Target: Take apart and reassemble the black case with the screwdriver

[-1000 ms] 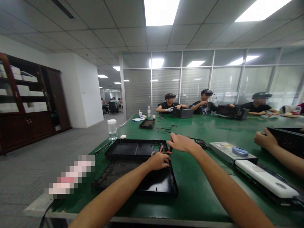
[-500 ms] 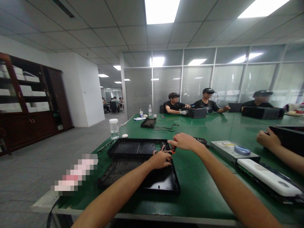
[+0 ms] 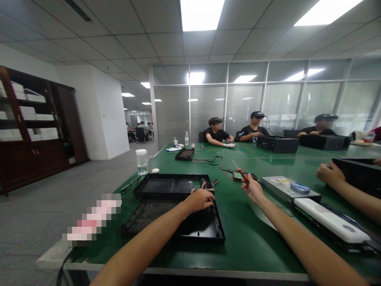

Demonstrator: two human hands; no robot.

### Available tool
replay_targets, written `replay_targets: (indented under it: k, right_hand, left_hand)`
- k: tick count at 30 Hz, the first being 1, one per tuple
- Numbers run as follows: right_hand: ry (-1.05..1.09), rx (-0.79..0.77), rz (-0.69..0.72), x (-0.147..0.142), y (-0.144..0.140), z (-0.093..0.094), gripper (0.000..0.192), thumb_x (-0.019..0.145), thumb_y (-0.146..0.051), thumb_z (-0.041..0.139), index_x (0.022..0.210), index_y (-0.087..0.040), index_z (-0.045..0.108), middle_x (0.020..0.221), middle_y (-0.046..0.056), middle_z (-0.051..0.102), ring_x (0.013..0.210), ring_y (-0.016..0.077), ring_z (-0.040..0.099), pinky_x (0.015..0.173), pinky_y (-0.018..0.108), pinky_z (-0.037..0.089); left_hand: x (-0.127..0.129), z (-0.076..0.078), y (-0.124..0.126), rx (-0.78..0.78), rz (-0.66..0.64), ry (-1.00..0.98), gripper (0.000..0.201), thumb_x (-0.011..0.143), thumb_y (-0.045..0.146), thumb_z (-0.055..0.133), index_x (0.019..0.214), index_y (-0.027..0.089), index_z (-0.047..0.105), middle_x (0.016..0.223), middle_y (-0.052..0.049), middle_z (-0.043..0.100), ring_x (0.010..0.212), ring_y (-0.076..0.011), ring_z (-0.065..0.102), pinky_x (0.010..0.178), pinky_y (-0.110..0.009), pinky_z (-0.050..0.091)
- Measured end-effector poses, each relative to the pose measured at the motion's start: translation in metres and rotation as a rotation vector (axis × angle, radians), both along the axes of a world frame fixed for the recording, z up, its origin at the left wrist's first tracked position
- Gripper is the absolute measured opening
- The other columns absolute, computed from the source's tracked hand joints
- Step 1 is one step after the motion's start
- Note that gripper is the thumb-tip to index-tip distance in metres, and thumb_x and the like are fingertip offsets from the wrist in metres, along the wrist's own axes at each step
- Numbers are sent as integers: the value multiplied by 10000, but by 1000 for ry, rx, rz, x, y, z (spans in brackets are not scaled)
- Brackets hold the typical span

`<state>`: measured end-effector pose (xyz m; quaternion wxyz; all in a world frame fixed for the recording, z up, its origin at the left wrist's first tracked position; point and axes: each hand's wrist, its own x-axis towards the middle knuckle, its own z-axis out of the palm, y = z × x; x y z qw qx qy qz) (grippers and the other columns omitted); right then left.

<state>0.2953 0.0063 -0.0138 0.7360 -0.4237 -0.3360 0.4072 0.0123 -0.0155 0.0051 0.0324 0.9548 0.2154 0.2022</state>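
Note:
My right hand (image 3: 253, 188) is raised to the right of the black plastic casing. It grips a screwdriver (image 3: 242, 174) by its red and black handle, the thin shaft pointing up and to the left. My left hand (image 3: 201, 200) rests at the right side of the casing, fingers curled; what they pinch is hidden. Striped ribbon cables (image 3: 205, 186) stick up just behind that hand. The casing lies as two shallow shells: a rear shell (image 3: 157, 184) with a cut-out, and a front shell (image 3: 190, 234), partly covered by my left forearm.
Beyond my right hand lies a green circuit board (image 3: 237, 175). To the right are a metal box (image 3: 276, 186) with a blue tape roll (image 3: 300, 187) and a white-covered device (image 3: 330, 218). A co-worker's hand (image 3: 331, 176) holds a black case. A jar (image 3: 142, 163) stands left.
My right hand has moved right, away from the ribbon cables, carrying the screwdriver, which now points up. My left hand stays put. Across the table, a black case has shifted right.

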Motion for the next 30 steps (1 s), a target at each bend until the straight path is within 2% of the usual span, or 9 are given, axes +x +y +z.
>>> replay_targets:
  k: [3,6,9,12,16,19,22,26,30]
  right_hand:
    - [68,77,127,-17,0,3,211,743,-368,595,742,-188,486,624,-40,511,486,56,474,481,172,469]
    - [-103,143,244,-37,-8,8,266,678,-345,660,714,-201,439,612,-62,473,517,65,478,513,187,462]
    - [-535,166,296,-60,-29,16,292,749,-421,559,652,-192,406,537,-69,418,478,72,426,481,192,401]
    - [-1060,198,370,-89,-69,28,371,865,-436,336,644,-169,469,514,-40,432,476,87,418,499,212,368]
    - [-1708,482,614,-124,-145,29,185,815,-334,474,799,-171,560,763,26,588,701,141,523,627,242,365]
    - [-1926,464,431,-131,-189,22,73,799,-227,486,812,-187,546,782,27,591,710,156,524,596,253,329]
    - [-1977,435,372,-121,-209,13,76,788,-162,476,791,-216,531,760,0,587,680,154,523,573,263,300]
    - [-1987,318,174,-107,-210,-6,83,720,-141,514,754,-217,516,737,4,577,642,171,510,551,280,275]
    - [-1958,252,89,-110,-194,-14,100,707,-123,500,751,-211,520,764,13,572,692,176,515,574,276,294]
  left_hand:
    - [-1,-5,1,23,-66,110,103,747,230,605,821,183,659,774,5,662,740,-118,601,708,-186,409]
    - [-2,-10,0,87,-127,165,126,759,283,602,826,206,676,767,2,669,746,-124,595,723,-191,402]
    - [-5,-5,-7,142,-100,116,233,801,387,538,827,199,674,765,-19,664,743,-133,591,719,-206,401]
    - [-12,12,-10,191,1,-5,289,858,388,441,867,181,643,810,-38,651,774,-141,586,729,-221,398]
    - [-37,39,1,189,193,-15,315,842,378,464,1067,163,514,801,-34,622,740,-153,581,685,-232,412]
    - [-67,43,20,172,277,90,445,760,379,575,1119,147,451,941,-68,588,830,-178,568,718,-245,422]
    - [-94,31,36,90,268,315,426,689,343,653,1045,158,511,1024,-83,555,886,-191,557,744,-245,428]
    - [-106,17,44,111,254,478,286,711,270,630,975,180,564,950,-59,591,895,-203,561,747,-258,432]
    - [-96,27,36,234,220,447,205,712,241,618,902,169,588,914,-59,608,878,-205,563,744,-264,430]
